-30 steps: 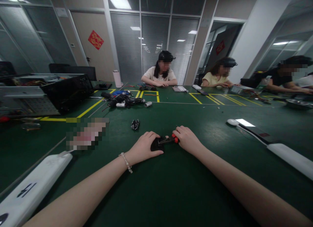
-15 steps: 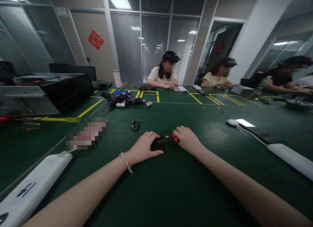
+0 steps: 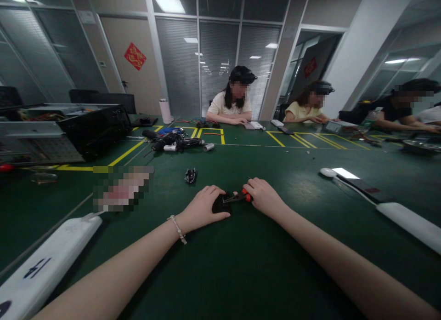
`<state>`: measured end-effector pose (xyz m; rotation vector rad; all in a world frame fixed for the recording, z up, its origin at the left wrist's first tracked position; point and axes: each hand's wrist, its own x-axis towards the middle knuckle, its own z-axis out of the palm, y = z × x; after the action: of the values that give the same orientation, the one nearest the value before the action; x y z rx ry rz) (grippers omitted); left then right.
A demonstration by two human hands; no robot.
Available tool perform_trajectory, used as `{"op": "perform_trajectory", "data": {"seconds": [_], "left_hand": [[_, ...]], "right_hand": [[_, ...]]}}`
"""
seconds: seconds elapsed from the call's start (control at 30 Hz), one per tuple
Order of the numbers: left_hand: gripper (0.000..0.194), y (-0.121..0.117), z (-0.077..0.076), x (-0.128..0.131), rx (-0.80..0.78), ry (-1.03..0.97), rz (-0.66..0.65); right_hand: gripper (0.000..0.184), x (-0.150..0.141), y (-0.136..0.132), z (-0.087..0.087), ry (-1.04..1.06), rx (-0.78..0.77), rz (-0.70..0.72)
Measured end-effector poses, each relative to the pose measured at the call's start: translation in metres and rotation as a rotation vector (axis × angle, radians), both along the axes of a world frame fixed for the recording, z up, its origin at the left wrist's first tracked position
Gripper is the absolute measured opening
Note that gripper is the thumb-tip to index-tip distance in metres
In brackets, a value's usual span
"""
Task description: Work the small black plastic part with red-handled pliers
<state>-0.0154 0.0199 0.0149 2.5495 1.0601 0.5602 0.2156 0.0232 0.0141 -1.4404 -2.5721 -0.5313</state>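
Observation:
My left hand [image 3: 203,207] is closed around a small black part [image 3: 222,205] and holds it down on the green table [image 3: 241,269]. The part's exact kind does not show. From the right, my right hand [image 3: 263,193] grips the red handles of pliers [image 3: 246,195]. Their dark jaws point left and reach onto the black part, between my left thumb and fingers. Whether the jaws are closed on anything is too small to tell. A second small black piece [image 3: 190,175] with an open, jagged shape lies beyond my left hand.
At the far left stands a black computer case [image 3: 96,131]. A heap of black cables [image 3: 175,140] lies ahead, near a pink bottle [image 3: 165,111]. White power banks flank my arms, left [image 3: 51,260] and right [image 3: 409,219]. Several people sit across the table.
My hands, the black part and the pliers stay almost in place. Across the table, the middle person's head has shifted slightly.

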Motion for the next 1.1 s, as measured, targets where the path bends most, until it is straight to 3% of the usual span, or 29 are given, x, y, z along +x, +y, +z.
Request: {"op": "perform_trajectory", "data": {"seconds": [1.1], "left_hand": [[0.052,0.0007,-0.0008,0.0006,0.004,-0.008,-0.004]], "right_hand": [[0.025,0.0006,-0.0003,-0.0011,0.006,0.009,0.0]]}}
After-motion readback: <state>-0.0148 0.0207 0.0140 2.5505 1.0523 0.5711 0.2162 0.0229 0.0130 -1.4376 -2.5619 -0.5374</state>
